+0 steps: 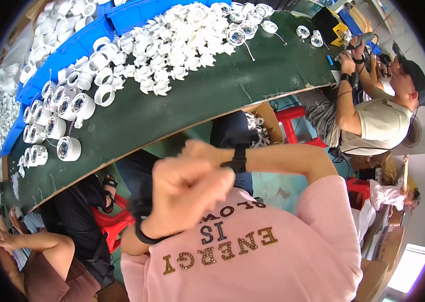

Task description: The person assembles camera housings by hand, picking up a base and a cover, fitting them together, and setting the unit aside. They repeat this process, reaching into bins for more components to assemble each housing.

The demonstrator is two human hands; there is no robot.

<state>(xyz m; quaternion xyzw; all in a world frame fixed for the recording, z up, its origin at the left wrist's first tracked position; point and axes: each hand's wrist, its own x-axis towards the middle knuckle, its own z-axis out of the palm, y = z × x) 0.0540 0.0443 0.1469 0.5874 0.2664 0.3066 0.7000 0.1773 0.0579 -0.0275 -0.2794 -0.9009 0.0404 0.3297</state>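
In front of my chest, short of the table edge, my two hands are close together. My left hand point(190, 189) is nearer the camera, its fingers curled closed and blurred by motion. Whatever it holds, if anything, is hidden. Behind it is my right hand point(203, 152), partly covered and smeared, so its fingers cannot be read. Dark bands point(239, 158) circle both wrists. Beyond them on the green table point(172, 116) lie a heap of white plastic rings with tabs point(172, 43) and several white round lamp units point(69, 149) standing at the left.
Blue bins point(51, 65) of white parts line the table's far side. A cardboard box point(269, 118) of parts and a red stool point(293, 121) are below the edge. One co-worker point(386, 118) works at the right, another point(46, 261) sits at the left.
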